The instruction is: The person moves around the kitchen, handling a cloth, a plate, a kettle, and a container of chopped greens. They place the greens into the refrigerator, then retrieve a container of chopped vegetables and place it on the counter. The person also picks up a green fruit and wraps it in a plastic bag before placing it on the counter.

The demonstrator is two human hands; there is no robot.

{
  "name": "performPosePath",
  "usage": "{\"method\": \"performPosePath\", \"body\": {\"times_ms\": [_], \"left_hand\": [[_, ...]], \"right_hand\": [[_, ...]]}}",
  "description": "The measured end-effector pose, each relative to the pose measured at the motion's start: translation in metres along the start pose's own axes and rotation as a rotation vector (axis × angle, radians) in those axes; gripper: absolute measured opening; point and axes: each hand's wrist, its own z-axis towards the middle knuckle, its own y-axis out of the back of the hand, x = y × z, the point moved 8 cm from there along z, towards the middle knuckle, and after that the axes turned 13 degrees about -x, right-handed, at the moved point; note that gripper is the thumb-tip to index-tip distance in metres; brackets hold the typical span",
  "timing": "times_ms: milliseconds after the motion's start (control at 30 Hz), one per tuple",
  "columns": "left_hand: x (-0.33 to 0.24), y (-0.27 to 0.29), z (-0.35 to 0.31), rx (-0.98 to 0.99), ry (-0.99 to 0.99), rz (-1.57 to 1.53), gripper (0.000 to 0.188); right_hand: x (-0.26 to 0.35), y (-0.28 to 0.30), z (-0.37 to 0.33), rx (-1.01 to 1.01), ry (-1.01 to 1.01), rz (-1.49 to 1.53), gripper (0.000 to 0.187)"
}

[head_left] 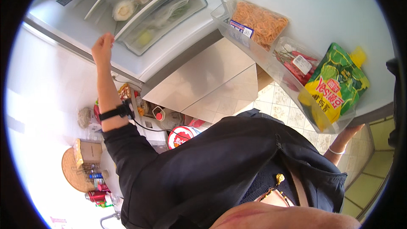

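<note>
I record two items. Refrigerator door (305, 0): white, smooth inner panel, standing open; its outer edge lies at my right hand (352, 131) and partly hides it. Drawer (169, 29): clear, rectangular, seated inside the compartment, just right of my left hand (104, 48); contact cannot be determined.

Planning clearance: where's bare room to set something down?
Free: pale patterned floor tiles between the glossy beige panel and clear plastic door bin; probably also the white fridge shelf between the white wrapped bundle and left hand. Crowded: that bin, holding packaged orange food, packaged red chillies and a green-and-yellow pouch.
</note>
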Motion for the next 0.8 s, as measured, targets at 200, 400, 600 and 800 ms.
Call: {"method": "performPosePath", "body": {"times_ms": [200, 400, 600, 800], "left_hand": [[0.032, -0.034, -0.106, 0.306, 0.170, -0.136, 0.033], [0.034, -0.013, -0.184, 0.463, 0.291, -0.249, 0.030], [0.019, 0.001, -0.243, 0.629, 0.380, -0.329, 0.028], [-0.020, 0.025, -0.305, 0.781, 0.426, -0.394, 0.029]], "right_hand": [[0.010, 0.018, -0.015, 0.039, 0.018, 0.021, 0.040], [0.026, -0.002, -0.058, 0.216, 0.148, -0.054, 0.037], [0.082, -0.028, -0.114, 0.383, 0.388, -0.200, 0.055], [0.126, -0.037, -0.179, 0.511, 0.479, -0.352, 0.042]]}}
